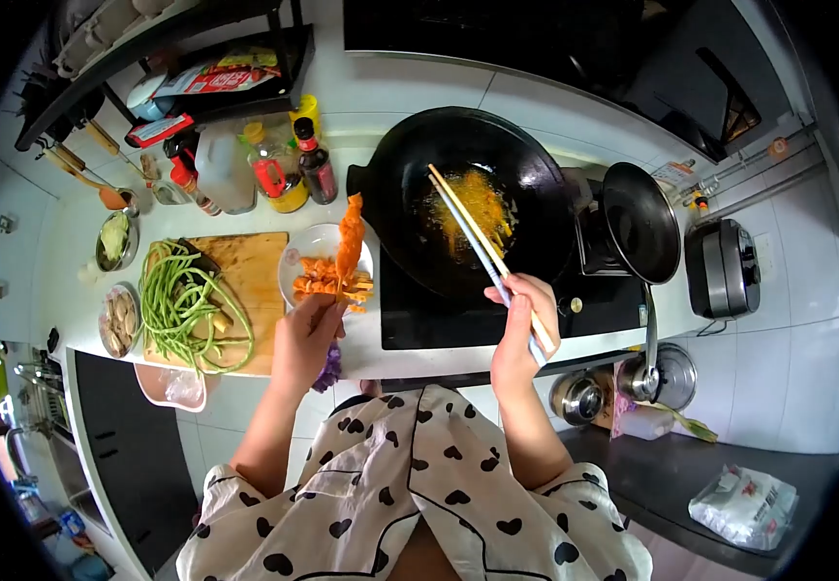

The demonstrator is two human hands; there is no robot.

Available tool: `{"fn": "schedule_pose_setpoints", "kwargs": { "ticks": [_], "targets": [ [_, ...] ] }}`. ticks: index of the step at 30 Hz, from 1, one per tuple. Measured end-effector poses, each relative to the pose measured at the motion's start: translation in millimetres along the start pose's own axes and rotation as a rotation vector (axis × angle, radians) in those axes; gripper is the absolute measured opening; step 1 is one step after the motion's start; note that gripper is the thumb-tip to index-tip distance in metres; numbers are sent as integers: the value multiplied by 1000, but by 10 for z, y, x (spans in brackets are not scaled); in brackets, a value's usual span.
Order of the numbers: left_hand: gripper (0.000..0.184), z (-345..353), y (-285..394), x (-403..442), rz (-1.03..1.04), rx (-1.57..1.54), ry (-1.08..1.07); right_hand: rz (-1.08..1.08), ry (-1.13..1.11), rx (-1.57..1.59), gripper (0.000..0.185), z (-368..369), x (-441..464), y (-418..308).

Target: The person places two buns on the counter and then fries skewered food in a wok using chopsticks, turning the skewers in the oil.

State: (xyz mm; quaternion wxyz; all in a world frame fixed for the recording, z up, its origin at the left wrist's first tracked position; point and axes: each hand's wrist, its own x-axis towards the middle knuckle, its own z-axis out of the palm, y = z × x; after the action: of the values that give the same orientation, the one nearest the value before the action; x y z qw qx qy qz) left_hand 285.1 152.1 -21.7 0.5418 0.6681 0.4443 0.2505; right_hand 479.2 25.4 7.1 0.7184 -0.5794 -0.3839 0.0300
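Pinched in my left hand [308,339] is a skewer of orange-coated meat [350,237], held upright over the front of a white plate [291,250]. More orange skewers [315,276] lie on that plate. My right hand [520,334] grips a pair of chopsticks [468,221], whose tips reach over a black wok [400,184]. Inside the wok, yellow-orange food [482,208] sits in bubbling oil; its exact shape is hard to make out. The skewer is to the left of the wok, apart from the chopsticks.
Long green beans [172,300] lie on a wooden cutting board [264,254] at left. Sauce bottles [315,169] stand behind the plate. A frying pan [640,228] is right of the wok, its handle projecting forward. A rice cooker [725,269] stands farther right.
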Motion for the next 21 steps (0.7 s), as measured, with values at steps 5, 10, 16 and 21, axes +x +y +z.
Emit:
{"fn": "schedule_pose_setpoints", "kwargs": {
  "ticks": [5,10,16,21],
  "targets": [
    [20,298,372,219,37,156,-6,29,42,14,16,-398,199,104],
    [20,608,532,516,140,460,35,61,36,72,16,-692,315,231],
    [19,1026,651,910,194,803,28,113,15,132,18,-926,469,304],
    [18,1316,458,1228,294,1125,62,136,-1,151,18,-1053,531,415]
  ]
}}
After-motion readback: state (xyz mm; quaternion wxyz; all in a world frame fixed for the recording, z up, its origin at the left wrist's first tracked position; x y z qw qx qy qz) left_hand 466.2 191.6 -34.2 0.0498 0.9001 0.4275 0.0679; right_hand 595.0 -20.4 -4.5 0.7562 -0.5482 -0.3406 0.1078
